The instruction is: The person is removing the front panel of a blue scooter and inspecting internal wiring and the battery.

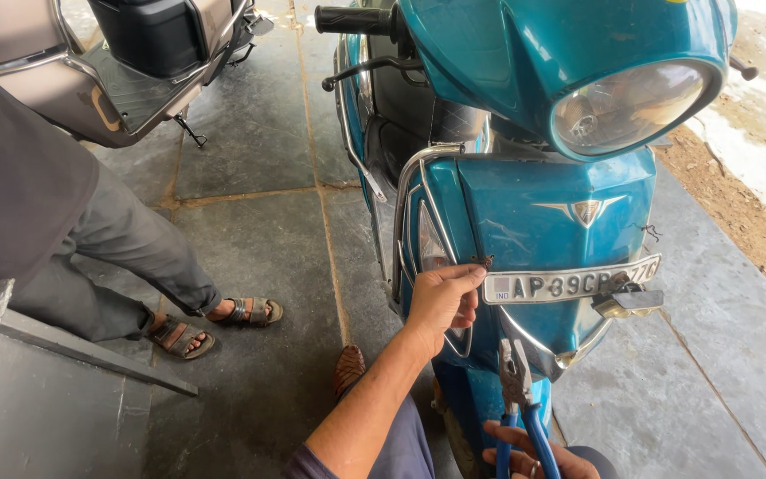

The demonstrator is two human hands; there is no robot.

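Note:
A teal scooter [543, 204] faces me, its white number plate [569, 282] hanging on the front panel. My left hand [443, 302] pinches a small dark bolt [482, 262] against the panel at the plate's left end. My right hand [529, 459] sits low near the frame's bottom edge and grips blue-handled pliers [518, 395], jaws pointing up below the plate. A loose metal bracket [629, 302] dangles at the plate's right end.
A person in grey trousers and sandals [214, 324] sits at left on a grey step [46, 390]. A second, beige scooter [126, 62] stands behind at top left. Stone slab floor [259, 266] lies between; bare dirt [738, 195] runs along the right.

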